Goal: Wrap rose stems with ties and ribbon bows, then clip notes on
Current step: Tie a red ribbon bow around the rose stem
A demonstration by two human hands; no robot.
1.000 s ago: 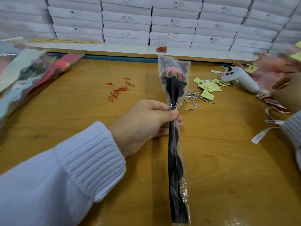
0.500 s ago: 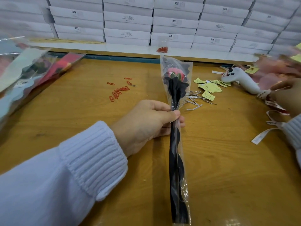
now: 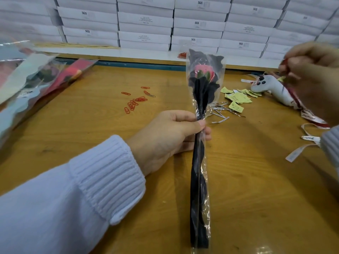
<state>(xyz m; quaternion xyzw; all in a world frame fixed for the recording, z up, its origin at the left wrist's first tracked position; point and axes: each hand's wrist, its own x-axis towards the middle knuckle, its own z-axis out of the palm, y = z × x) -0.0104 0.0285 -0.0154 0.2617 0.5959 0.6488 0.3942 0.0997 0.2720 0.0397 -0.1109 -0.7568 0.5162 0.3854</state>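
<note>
Poster: Rose (image 3: pixel 199 171) in its clear sleeve, where do we see it?

Reply: We see it standing upright over the desk (image 3: pixel 256 180), our left hand (image 3: pixel 170 136) wrapped round it just under the bloom. Our right hand (image 3: pixel 311 76) is up at the right, blurry, pinching a red ribbon (image 3: pixel 310 117). Silver twist ties (image 3: pixel 220 114) and yellow notes (image 3: pixel 238 98) lie just behind the rose, red paper clips (image 3: pixel 135 103) further left.

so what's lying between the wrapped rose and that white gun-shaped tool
Head view: silver twist ties lie beside the wrapped rose, then a cluster of yellow notes reaches the white gun-shaped tool.
</note>
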